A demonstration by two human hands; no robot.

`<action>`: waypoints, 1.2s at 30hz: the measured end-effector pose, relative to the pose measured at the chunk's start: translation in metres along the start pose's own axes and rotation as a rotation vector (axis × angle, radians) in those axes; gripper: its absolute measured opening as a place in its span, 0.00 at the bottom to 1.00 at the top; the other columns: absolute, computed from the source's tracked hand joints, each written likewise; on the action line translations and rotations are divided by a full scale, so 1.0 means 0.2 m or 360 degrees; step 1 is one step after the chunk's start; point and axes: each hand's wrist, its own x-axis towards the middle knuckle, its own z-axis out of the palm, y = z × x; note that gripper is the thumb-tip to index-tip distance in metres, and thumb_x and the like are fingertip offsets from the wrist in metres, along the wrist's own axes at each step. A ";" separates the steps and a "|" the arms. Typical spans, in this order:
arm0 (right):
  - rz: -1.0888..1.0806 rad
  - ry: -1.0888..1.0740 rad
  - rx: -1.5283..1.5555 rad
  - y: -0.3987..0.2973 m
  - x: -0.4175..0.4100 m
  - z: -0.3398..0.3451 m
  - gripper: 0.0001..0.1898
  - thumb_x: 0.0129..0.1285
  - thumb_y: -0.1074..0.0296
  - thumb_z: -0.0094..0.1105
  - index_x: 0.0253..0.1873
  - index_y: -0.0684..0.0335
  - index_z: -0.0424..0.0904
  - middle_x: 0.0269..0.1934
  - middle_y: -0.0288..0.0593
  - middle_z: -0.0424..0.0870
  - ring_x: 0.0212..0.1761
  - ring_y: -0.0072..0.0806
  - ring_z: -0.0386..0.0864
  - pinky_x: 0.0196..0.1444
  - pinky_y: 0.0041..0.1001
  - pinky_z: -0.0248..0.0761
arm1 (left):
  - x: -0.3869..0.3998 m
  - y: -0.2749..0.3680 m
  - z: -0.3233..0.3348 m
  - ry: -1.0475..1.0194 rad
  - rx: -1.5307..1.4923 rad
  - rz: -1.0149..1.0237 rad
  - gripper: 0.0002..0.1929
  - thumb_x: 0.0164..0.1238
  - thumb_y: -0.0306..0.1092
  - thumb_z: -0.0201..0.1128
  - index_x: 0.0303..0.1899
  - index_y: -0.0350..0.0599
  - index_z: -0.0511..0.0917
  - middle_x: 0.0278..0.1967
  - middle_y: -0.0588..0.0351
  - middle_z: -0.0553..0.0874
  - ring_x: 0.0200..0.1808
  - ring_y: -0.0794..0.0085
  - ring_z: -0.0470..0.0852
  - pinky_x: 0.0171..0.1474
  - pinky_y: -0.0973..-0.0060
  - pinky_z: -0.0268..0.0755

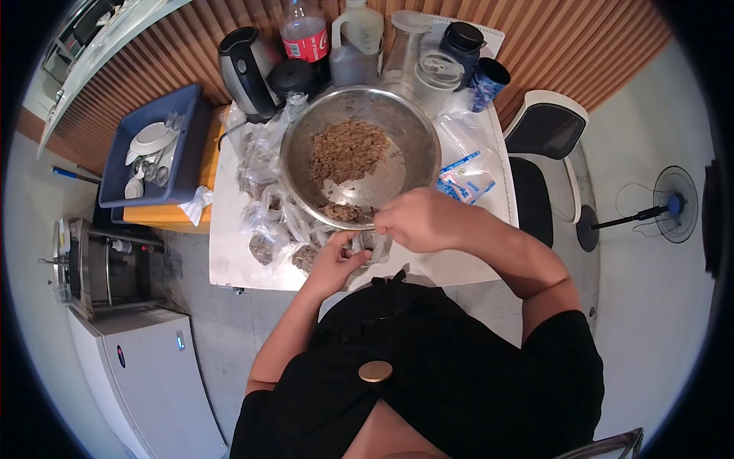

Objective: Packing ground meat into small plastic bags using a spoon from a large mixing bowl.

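Observation:
A large stainless steel bowl (418, 135) stands before me on a white table. Crumbly brown ground food (350, 150) is spread over its left side, and a smaller clump (342, 212) lies by the near rim. My right hand (421, 221) is at that rim, its fingers pinched on what looks like a spoon (367, 217), mostly hidden. Just below the rim, my left hand (338, 261) holds a small clear plastic bag (378, 248) with something brown in it. Several filled clear bags (262, 248) are heaped left of the bowl.
Behind the bowl are an electric kettle (243, 72), a large soda bottle (304, 37), a jug (356, 49) and lidded containers (438, 72). Blue-printed plastic packaging (467, 181) lies at right. A blue bin (200, 123) of dishes stands left; a chair (530, 189) stands right.

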 end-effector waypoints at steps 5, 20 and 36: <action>0.0261 0.0036 0.0503 0.11 -0.03 -0.04 0.12 0.51 0.73 0.55 0.42 0.63 0.76 0.28 0.43 0.80 0.28 0.30 0.79 0.32 0.28 0.71 | 0.00 -0.01 -0.01 0.0022 0.0051 0.0025 0.22 0.55 0.34 0.66 0.51 0.36 0.71 0.43 0.54 0.72 0.31 0.79 0.74 0.36 0.81 0.69; 0.0702 0.0715 0.1819 0.44 -0.21 0.20 0.08 0.59 0.70 0.56 0.40 0.68 0.74 0.30 0.43 0.80 0.27 0.19 0.76 0.31 0.18 0.70 | -0.14 -0.05 0.00 -0.0030 0.0006 0.0127 0.21 0.55 0.22 0.61 0.53 0.44 0.72 0.48 0.58 0.73 0.28 0.84 0.72 0.33 0.87 0.67; 0.0365 0.0908 0.1892 0.12 -0.33 0.03 0.15 0.64 0.63 0.50 0.29 0.69 0.74 0.22 0.41 0.76 0.21 0.23 0.76 0.23 0.19 0.69 | -0.14 -0.06 0.01 0.0087 -0.0051 0.0123 0.25 0.52 0.19 0.61 0.55 0.46 0.70 0.51 0.59 0.70 0.30 0.84 0.71 0.34 0.87 0.67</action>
